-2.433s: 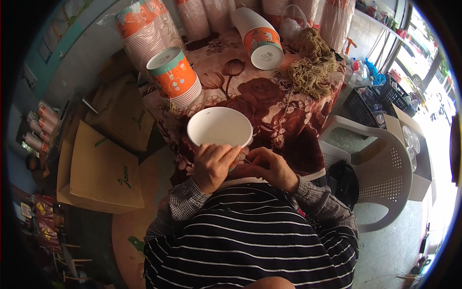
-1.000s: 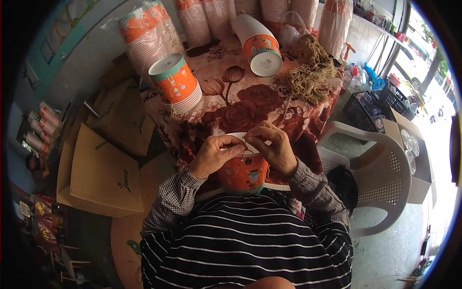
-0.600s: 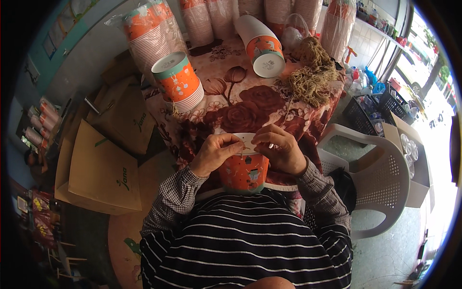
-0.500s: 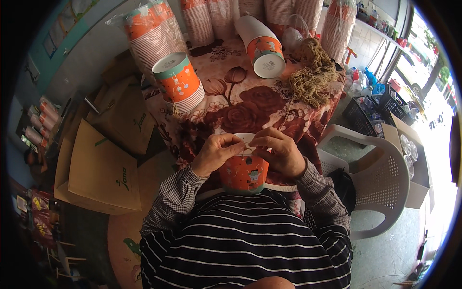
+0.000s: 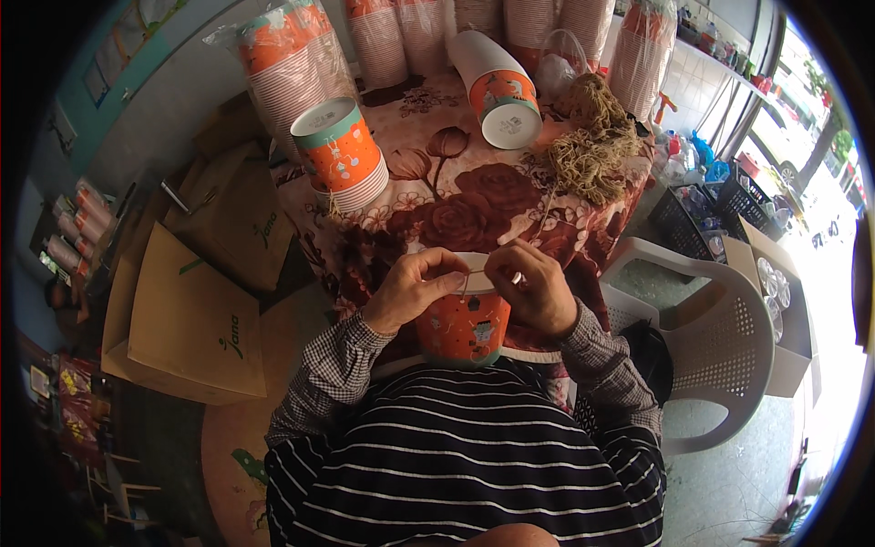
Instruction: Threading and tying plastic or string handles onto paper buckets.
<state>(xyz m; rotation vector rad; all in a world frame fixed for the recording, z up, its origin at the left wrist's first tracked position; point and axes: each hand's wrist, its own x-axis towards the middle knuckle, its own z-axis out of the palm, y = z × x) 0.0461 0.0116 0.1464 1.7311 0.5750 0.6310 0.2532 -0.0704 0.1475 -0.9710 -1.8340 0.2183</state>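
Observation:
An orange paper bucket (image 5: 460,330) with a green base and white inside stands upright against the table's near edge, close to my striped shirt. A thin piece of twine (image 5: 476,271) runs across its rim, and a short length hangs down the outside. At the rim's left side, my left hand (image 5: 407,290) is closed, thumb and forefinger pinching the twine. My right hand (image 5: 536,290) is closed too, gripping the twine's other part at the right side of the rim. The fingertips partly hide the twine and any hole there.
Upturned nested buckets (image 5: 342,157) stand at left on the flowered tablecloth (image 5: 447,214). Another stack (image 5: 499,82) lies on its side near a tangled twine bundle (image 5: 592,150). Bagged bucket stacks (image 5: 283,73) line the back. Cardboard boxes (image 5: 196,319) are at left, a plastic chair (image 5: 715,337) at right.
My right hand's fingers have curled in and moved slightly right, drawing the twine across the rim. My left hand has barely moved, and the bucket stays in place.

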